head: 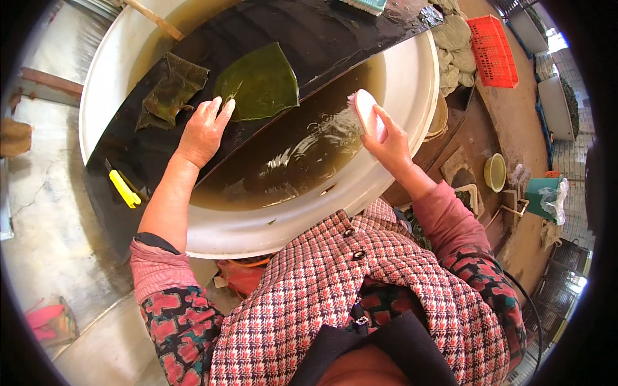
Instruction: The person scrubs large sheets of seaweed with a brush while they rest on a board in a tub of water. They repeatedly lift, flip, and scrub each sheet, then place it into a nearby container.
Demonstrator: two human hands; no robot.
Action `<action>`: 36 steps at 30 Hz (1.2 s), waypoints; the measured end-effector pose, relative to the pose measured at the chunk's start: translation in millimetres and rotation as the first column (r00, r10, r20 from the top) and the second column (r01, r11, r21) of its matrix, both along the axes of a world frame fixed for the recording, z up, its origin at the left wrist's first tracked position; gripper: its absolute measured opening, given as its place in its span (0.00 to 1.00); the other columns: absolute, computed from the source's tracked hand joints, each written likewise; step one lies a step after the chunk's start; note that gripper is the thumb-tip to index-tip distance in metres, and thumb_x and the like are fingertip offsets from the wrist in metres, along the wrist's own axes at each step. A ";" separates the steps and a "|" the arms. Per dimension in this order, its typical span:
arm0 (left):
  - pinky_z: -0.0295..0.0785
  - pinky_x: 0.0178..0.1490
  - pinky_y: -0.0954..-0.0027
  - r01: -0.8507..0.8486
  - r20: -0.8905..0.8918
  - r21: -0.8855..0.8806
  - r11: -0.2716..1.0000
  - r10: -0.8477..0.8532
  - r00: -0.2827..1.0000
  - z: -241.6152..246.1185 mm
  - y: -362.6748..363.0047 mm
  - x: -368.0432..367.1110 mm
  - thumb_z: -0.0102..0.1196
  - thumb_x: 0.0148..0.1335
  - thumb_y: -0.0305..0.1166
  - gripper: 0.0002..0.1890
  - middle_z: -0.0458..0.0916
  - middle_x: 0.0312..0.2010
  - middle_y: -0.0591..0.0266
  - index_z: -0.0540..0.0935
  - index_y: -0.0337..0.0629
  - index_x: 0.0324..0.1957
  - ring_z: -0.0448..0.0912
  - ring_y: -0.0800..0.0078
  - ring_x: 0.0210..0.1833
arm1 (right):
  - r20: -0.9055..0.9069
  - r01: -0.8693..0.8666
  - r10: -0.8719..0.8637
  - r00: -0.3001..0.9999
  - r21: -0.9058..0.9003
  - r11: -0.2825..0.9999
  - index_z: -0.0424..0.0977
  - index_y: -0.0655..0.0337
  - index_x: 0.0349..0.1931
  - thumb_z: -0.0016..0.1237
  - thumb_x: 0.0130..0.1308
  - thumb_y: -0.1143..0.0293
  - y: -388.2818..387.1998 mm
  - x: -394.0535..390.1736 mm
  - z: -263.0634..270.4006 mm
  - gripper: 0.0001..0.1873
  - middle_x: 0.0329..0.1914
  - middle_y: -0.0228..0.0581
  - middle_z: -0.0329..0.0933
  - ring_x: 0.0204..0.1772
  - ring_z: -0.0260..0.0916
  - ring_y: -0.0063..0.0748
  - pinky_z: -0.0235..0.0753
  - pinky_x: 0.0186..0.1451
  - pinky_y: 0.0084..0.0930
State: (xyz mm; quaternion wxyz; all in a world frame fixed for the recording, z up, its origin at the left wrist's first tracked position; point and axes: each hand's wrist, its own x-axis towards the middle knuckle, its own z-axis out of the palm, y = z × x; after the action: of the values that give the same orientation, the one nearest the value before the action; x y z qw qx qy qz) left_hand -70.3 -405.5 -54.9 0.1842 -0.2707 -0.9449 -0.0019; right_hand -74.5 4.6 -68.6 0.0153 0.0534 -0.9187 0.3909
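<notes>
My left hand point(203, 128) reaches over a black board point(251, 29), its thumb and finger apart at the lower left edge of a flat, wet green sheet point(263, 84), perhaps kelp. Whether the fingertips press on the sheet is hard to tell. Left of it lies a crumpled, darker piece point(171, 91) of similar material. Between thumb and fingers, my right hand point(391, 140) grips a pale pink scrub brush point(369, 113), bristles facing left, above brown water point(299, 159). The board lies across a large white round tub point(415, 72) that holds this rippling water.
A yellow utility knife point(124, 189), blade out, rests at the board's lower left. Another brush point(369, 6) sits at its top edge, near a wooden stick point(154, 19). Beyond the tub are grey-green sacks point(454, 43), a red plastic crate point(492, 52) and a teal bucket point(540, 195).
</notes>
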 end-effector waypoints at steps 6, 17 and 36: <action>0.75 0.49 0.63 0.033 0.037 -0.084 0.996 -0.030 0.999 11.6 3.3 -27.0 0.53 0.50 0.18 0.20 0.78 0.41 0.53 0.79 0.39 0.47 0.76 0.56 0.44 | -0.040 -0.035 0.035 0.999 -0.005 0.999 0.67 0.59 0.61 0.57 0.49 0.63 2.7 4.6 -8.9 0.35 0.48 0.57 0.77 0.50 0.76 0.56 0.75 0.54 0.40; 0.65 0.17 0.75 -0.695 0.695 0.718 0.035 -0.010 0.718 55.1 45.0 -52.4 0.59 0.64 0.38 0.14 0.75 0.19 0.64 0.78 0.35 0.33 0.69 0.80 0.15 | 0.138 -0.070 0.082 0.987 -0.089 0.994 0.67 0.61 0.63 0.62 0.48 0.66 4.4 -6.9 -4.4 0.39 0.41 0.45 0.78 0.37 0.74 0.29 0.75 0.41 0.26; 0.66 0.13 0.73 -0.905 0.902 0.421 -0.055 -0.078 0.425 12.1 40.5 -27.8 0.53 0.65 0.33 0.09 0.74 0.18 0.65 0.75 0.39 0.31 0.64 0.82 0.11 | -0.033 -0.339 0.357 0.934 0.242 0.909 0.70 0.57 0.52 0.55 0.49 0.60 -190.2 -121.7 56.6 0.28 0.42 0.62 0.76 0.45 0.76 0.61 0.77 0.50 0.45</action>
State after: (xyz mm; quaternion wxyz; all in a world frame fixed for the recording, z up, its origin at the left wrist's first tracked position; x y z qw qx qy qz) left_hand -98.1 -365.1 -42.8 -0.0959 0.3095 -0.7036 -0.6325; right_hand -196.2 -185.6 -12.0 -0.0260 0.2325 -0.9325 0.2750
